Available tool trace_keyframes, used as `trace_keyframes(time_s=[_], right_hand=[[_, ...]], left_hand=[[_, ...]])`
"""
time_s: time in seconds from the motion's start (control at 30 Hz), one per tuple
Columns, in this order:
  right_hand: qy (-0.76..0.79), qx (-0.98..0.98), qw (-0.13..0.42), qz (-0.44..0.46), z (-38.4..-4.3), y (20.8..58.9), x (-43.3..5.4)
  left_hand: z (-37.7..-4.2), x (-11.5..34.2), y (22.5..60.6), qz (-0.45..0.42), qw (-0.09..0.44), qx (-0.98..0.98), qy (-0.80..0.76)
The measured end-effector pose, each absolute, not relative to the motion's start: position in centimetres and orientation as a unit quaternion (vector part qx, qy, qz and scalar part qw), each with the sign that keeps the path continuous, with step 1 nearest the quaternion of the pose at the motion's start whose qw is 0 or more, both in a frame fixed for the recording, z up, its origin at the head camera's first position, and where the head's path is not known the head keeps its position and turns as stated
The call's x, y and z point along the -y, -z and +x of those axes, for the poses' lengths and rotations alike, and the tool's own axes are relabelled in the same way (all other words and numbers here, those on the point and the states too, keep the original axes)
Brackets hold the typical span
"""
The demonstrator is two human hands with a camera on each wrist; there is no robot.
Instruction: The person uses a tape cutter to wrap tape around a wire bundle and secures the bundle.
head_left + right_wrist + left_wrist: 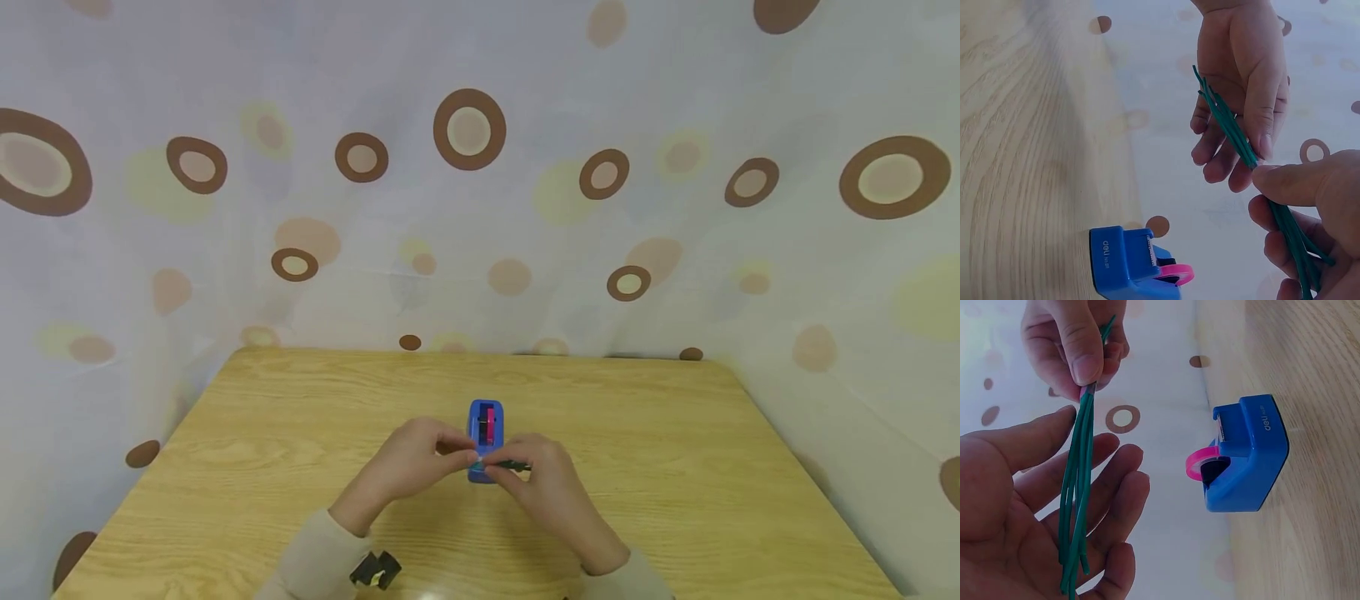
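Observation:
A bundle of thin green wire-like stems (1077, 462) is held over the table, pinched near its middle by the thumb and fingers of my right hand (551, 487). In the left wrist view a narrow greyish band shows right at the right fingertips. My left hand (408, 462) is around the other end, its fingers loosely spread behind the stems and its thumb tip close beside them. Just beyond the hands a blue tape dispenser (1254, 456) with a pink tape core (1194, 464) stands upright on the table. The hands hide part of its near end in the head view.
The wooden table (660, 433) reaches back to a pale hanging cloth (525, 217) with brown rings and dots, which also closes off both sides. A small black object (375, 571) shows beside the left sleeve (322, 554).

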State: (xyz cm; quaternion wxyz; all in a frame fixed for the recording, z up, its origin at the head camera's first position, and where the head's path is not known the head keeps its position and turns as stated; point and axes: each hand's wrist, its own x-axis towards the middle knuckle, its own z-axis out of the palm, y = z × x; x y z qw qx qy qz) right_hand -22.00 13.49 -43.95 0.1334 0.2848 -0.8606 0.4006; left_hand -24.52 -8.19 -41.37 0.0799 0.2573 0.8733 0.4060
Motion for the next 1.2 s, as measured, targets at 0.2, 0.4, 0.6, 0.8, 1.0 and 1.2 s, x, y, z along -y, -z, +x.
trace_keyframes(time_s=[0.2,0.4,0.6,0.8,1.0,1.2], right_hand=[[-0.388,0.856,0.167,0.298,-21.8,43.2,-13.6],[-0.373,0.843,0.217,0.322,-21.6,42.5,-13.8],[-0.36,0.826,0.268,0.34,-21.5,41.8,-14.3],[-0.359,0.817,0.29,0.346,-21.3,41.0,-14.5],[-0.37,0.811,0.289,0.35,-21.3,40.7,-14.4],[-0.381,0.801,0.291,0.36,-21.4,40.2,-14.6]], left_hand=[[-24.1,8.0,40.5,0.266,0.078,-0.871,-0.405],[-23.6,7.8,39.8,0.272,0.067,-0.872,-0.402],[-22.8,7.3,39.2,0.284,0.029,-0.874,-0.393],[-22.3,6.8,38.6,0.297,-0.02,-0.879,-0.373],[-22.0,6.6,38.3,0.299,-0.059,-0.885,-0.353],[-21.7,6.3,38.4,0.307,-0.119,-0.883,-0.334]])
